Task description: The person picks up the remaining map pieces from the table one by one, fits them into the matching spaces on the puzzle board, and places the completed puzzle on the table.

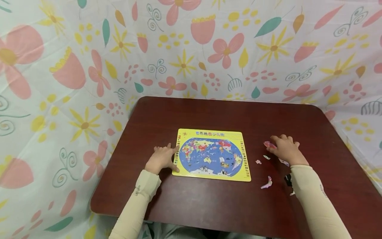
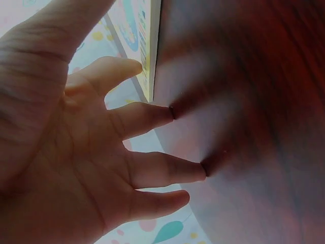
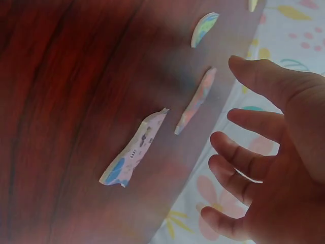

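Observation:
A yellow-bordered world map board (image 1: 212, 177) lies flat on the dark table. At its left edge rests the left hand (image 1: 162, 158), thumb and index finger touching the border, the other fingers spread; the left wrist view shows this hand (image 2: 91, 142) with fingers extended beside the board's edge (image 2: 147, 76). The right hand (image 1: 287, 150) is over the table to the right of the board, its fingertips at a pinkish-red piece (image 1: 269, 144). In the right wrist view the hand (image 3: 274, 152) has loosely bent fingers and grips nothing, with a pink piece (image 3: 137, 152) and an orange piece (image 3: 196, 101) beyond them.
Between board and right hand lie a small piece (image 1: 258, 162) and a greenish piece (image 1: 267, 157). A curved pink piece (image 1: 267, 183) is nearer the front. Another piece (image 1: 284, 162) and a black item (image 1: 288, 180) sit by the right wrist. Flowered cloth (image 1: 185, 43) hangs behind the table.

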Available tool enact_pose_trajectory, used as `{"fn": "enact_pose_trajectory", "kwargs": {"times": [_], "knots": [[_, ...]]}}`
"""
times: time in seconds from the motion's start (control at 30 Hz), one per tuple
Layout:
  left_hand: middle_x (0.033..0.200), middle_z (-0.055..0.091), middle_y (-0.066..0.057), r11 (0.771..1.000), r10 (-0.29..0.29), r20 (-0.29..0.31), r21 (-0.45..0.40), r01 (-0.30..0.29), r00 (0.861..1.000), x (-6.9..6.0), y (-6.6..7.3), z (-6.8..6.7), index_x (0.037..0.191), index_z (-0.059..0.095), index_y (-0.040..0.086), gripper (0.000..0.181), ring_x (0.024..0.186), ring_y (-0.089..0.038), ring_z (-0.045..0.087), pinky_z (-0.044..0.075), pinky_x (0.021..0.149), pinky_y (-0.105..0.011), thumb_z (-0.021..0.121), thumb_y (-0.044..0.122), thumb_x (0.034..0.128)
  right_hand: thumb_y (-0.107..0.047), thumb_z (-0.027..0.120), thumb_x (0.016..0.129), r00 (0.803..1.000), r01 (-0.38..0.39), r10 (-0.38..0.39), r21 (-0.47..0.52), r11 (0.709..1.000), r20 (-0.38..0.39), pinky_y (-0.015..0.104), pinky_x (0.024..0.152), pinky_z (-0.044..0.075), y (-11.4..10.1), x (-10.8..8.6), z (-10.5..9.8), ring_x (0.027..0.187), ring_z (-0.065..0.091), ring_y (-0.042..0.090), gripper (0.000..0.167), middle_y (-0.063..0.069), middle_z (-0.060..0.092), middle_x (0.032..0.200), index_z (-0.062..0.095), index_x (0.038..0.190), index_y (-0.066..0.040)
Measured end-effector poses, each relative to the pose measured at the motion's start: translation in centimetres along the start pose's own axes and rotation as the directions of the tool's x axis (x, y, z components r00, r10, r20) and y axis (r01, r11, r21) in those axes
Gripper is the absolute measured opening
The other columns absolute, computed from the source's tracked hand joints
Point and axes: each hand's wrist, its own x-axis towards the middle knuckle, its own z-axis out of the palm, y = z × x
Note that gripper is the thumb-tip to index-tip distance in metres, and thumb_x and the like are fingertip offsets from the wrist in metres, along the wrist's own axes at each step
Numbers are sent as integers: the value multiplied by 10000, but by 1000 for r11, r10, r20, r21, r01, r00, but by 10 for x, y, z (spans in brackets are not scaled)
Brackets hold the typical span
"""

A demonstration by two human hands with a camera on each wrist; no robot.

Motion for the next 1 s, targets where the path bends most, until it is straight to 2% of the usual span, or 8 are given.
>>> {"fn": "enact_pose_trajectory", "kwargs": {"times": [0.13,0.4,0.7,0.87,1.0], "knots": [[1534,403,-278,1000,-8,10,22,7,1000,0,1,2,1543,460,168,1024,1288,-478,517,319,1031,-717,909,520,693,-298,677,968,1000,7,-7,-9,1000,0,759,782,283,2,4,4,1081,390,598,586,419,451,1237,512,1362,103],[1536,380,-304,1000,2,16,-3,-2,1000,-2,2,-1,1538,465,143,1020,1233,-576,509,308,1033,-724,910,507,695,-303,687,962,1000,11,-11,-40,999,10,775,782,266,8,11,7,1050,382,586,551,404,463,1205,562,1328,89],[1526,380,-322,999,29,2,17,-29,1000,-2,2,-8,1536,466,137,1018,1211,-547,543,322,1026,-726,903,518,699,-288,697,967,1000,9,-9,-22,1000,-15,765,799,229,9,14,2,1032,373,569,420,373,485,1136,632,1227,35],[1534,366,-320,1000,23,16,11,-24,1000,-2,2,-8,1542,454,140,1030,1256,-521,520,321,1026,-726,903,519,696,-283,679,983,1000,3,-3,-22,1000,-27,800,840,164,7,15,5,1059,345,577,381,357,485,1125,646,1199,29],[1530,373,-322,1000,22,27,5,-22,999,-2,1,-6,1541,455,135,1039,1262,-523,514,325,1022,-723,907,520,689,-267,671,988,997,31,-34,-44,999,-70,812,862,144,5,14,11,1090,329,594,316,344,478,1115,680,1110,24]]}}
